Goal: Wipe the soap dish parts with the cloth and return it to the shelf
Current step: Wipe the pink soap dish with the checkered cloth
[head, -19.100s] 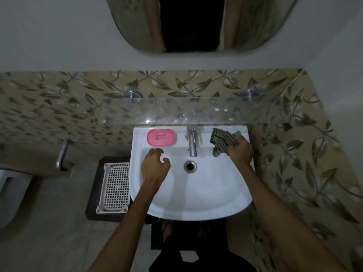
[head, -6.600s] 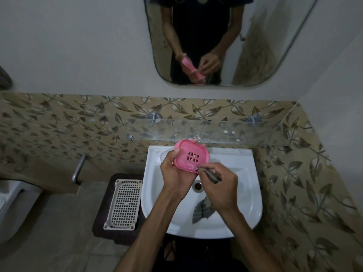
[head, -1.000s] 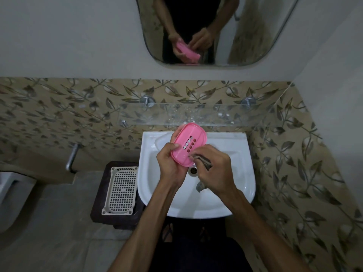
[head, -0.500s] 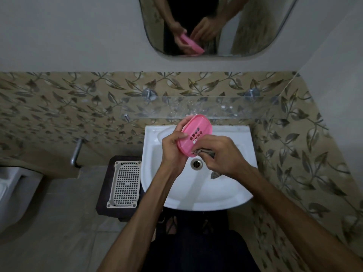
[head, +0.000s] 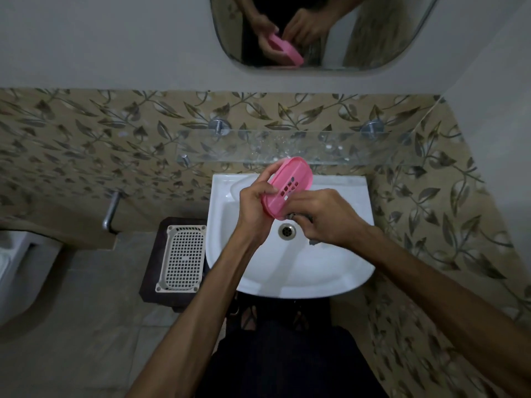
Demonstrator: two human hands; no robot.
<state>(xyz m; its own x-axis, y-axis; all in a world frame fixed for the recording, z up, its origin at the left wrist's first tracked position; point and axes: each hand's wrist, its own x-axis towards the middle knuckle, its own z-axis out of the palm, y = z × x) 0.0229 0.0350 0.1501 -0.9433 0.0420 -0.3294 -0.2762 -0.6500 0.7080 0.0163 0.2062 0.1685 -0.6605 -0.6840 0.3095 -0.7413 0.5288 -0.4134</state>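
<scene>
The left hand [head: 254, 209] grips a pink soap dish [head: 288, 187], fingers curled round its left edge, holding it tilted at the centre of the frame above a white sink [head: 339, 271]. The right hand [head: 327, 216] pinches a dark cloth [head: 300, 217] against the dish's lower edge. A glass shelf [head: 359, 147] spans the tiled wall just above. A mirror [head: 373, 38] sits at the top.
</scene>
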